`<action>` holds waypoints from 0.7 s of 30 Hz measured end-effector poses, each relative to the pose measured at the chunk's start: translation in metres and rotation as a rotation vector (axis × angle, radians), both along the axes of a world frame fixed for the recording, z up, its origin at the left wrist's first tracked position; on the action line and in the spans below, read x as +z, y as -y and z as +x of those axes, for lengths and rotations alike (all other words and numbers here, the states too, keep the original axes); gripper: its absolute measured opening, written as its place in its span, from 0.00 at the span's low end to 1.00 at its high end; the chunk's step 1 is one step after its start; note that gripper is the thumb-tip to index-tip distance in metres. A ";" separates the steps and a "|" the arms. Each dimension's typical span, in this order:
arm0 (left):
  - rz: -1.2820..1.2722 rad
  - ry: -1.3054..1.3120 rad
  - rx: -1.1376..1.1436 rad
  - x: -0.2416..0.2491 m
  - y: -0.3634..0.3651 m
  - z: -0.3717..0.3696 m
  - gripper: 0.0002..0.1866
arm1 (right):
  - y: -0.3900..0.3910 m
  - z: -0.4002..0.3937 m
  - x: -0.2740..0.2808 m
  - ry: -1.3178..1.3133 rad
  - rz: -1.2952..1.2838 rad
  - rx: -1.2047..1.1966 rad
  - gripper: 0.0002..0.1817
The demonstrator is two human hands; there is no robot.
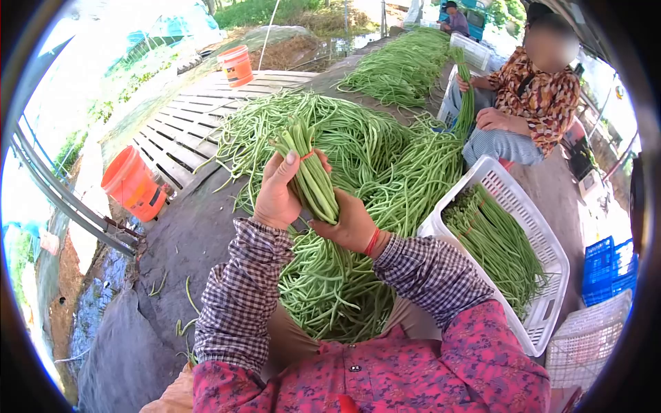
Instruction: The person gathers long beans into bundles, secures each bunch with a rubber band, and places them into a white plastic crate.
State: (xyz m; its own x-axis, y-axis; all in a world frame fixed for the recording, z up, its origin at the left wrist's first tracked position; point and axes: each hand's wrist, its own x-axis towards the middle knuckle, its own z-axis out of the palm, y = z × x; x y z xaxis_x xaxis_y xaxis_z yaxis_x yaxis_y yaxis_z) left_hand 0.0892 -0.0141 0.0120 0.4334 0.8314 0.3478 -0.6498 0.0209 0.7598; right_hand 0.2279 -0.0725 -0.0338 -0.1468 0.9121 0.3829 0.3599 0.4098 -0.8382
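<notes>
A bundle of long green beans [313, 180] is held up in front of me, with a red band round its upper part. My left hand [281, 189] wraps the bundle near the band, thumb lying along its side. Lower down, my right hand [352, 224] is closed round the same bundle, and a red string circles that wrist. Beneath both hands spreads a large heap of loose long beans [330, 296]. To the right stands a white plastic crate [551, 303] holding banded bean bundles [496, 241].
A person [527, 103] sits at the right, holding a bunch of beans. Orange buckets [134, 182] [236, 65] stand on the left and beyond the heap. Blue crates [609, 268] and another white crate [589, 337] are at far right. Another person [456, 20] sits far back.
</notes>
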 end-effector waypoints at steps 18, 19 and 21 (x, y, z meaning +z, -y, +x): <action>0.016 -0.072 0.079 -0.010 -0.007 -0.026 0.17 | -0.030 0.019 0.006 -0.426 0.074 0.066 0.28; 0.046 -0.075 0.096 -0.010 -0.008 -0.024 0.17 | -0.029 0.020 0.009 -0.441 0.065 0.032 0.22; 0.044 -0.095 0.104 -0.011 -0.006 -0.019 0.17 | -0.021 0.010 0.012 -0.353 0.158 0.054 0.11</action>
